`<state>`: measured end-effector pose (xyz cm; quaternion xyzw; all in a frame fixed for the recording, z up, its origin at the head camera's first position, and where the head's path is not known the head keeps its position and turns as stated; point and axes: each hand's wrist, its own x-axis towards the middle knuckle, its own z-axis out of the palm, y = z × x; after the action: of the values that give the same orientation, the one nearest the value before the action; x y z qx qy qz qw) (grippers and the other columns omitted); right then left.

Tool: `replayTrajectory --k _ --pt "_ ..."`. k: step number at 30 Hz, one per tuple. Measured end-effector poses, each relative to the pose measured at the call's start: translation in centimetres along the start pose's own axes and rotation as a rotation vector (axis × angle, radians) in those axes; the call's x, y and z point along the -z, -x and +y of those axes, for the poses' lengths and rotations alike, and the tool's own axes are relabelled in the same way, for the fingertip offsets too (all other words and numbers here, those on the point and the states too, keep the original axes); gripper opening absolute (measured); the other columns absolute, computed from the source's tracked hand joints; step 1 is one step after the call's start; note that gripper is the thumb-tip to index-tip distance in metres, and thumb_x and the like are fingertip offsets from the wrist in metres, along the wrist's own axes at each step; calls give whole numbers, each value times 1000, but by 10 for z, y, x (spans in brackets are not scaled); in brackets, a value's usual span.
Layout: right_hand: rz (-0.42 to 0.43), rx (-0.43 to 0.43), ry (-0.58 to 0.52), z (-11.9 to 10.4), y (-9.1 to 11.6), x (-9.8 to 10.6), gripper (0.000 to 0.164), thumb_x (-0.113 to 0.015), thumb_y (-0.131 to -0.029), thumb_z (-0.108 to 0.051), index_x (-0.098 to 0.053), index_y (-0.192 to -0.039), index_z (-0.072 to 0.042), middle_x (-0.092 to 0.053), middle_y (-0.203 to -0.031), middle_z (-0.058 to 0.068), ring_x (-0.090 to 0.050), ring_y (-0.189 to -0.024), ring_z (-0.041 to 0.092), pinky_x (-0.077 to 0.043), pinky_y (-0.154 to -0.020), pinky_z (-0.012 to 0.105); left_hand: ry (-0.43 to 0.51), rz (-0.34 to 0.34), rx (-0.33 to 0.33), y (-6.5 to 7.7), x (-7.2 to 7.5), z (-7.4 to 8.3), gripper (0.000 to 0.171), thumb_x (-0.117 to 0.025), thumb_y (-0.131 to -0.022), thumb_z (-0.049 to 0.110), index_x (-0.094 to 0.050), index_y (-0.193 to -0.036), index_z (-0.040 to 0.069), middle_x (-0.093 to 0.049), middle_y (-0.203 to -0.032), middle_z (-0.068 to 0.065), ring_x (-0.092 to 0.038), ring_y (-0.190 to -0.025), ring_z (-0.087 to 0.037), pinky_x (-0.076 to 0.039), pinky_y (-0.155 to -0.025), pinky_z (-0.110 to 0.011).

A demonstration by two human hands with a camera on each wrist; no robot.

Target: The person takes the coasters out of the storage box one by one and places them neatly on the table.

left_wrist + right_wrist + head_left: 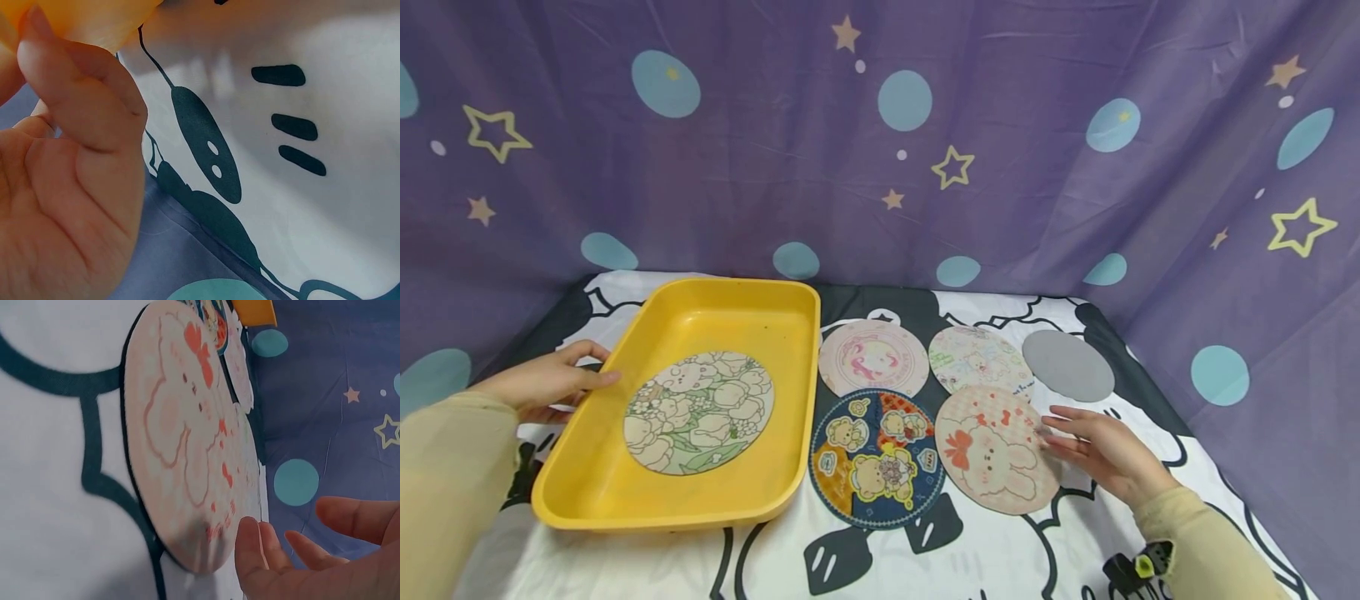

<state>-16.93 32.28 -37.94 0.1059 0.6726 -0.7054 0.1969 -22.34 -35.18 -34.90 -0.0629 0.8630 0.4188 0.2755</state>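
Note:
At the left, my left hand (559,379) grips the rim of a yellow plastic tray (790,333), thumb over the edge; the left wrist view has the thumb and fingers pinching yellow plastic. Inside the tray lies a round mat with a green floral print (700,412). My right hand (1105,446) is beside the right edge of a round pink bunny mat (996,454), its fingers extended and thumb apart, holding nothing. In the right wrist view, the fingertips are close to the rim of the bunny mat (181,431); whether they touch it is unclear.
Right of the tray lie a pink mat (874,360), a pale bear-print mat (977,358), a dark blue bear mat (877,458) and a plain grey disc (1067,365). A black-and-white patterned cloth (970,558) covers the table. Behind hangs a purple curtain (737,167).

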Motion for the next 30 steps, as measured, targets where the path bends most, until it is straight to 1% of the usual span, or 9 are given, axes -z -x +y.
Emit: replayTrajectory --k 4,9,17,22,27,30 --pt "-5 2 18 -4 -1 -8 63 -42 -103 -8 -9 -152 14 -60 -121 4 -67 -103 12 -52 -96 32 -1 1 2 0 0 0 55 -52 -102 34 -21 -130 -2 -65 -95 -1 -65 -82 -18 -54 -71 -36" --pt "-14 12 14 -8 -2 -16 63 -44 -103 -9 -10 -152 12 -63 -117 -1 -67 -103 10 -52 -96 30 -8 -3 9 0 1 1 57 -52 -102 35 -20 -131 -2 -65 -97 -3 -64 -83 -19 -54 -72 -36" --pt "-16 29 30 -11 -6 -29 62 -47 -103 -12 -16 -152 11 -64 -119 -2 -66 -104 9 -53 -90 23 -5 1 4 0 0 1 56 -52 -102 34 -21 -131 -2 -66 -94 -1 -64 -81 -19 -54 -71 -36" --pt "-30 34 11 -12 -8 -36 62 -47 -102 -9 -17 -152 12 -65 -117 -1 -67 -104 11 -52 -93 25 -9 -1 4 1 0 1 57 -52 -102 35 -20 -131 -3 -66 -94 -1 -64 -82 -19 -54 -72 -36" --pt "-39 41 5 -13 -9 -43 61 -47 -102 -9 -17 -152 11 -63 -121 3 -66 -107 12 -51 -98 27 -14 2 10 1 0 2 57 -52 -102 35 -20 -131 -3 -65 -96 -2 -64 -83 -20 -54 -72 -37" --pt "-39 52 -8 -14 -10 -46 60 -46 -103 -9 -18 -151 12 -63 -121 3 -66 -107 13 -51 -98 28 -14 1 12 1 0 2 57 -51 -103 35 -20 -131 -3 -65 -98 -3 -63 -83 -20 -53 -72 -37"
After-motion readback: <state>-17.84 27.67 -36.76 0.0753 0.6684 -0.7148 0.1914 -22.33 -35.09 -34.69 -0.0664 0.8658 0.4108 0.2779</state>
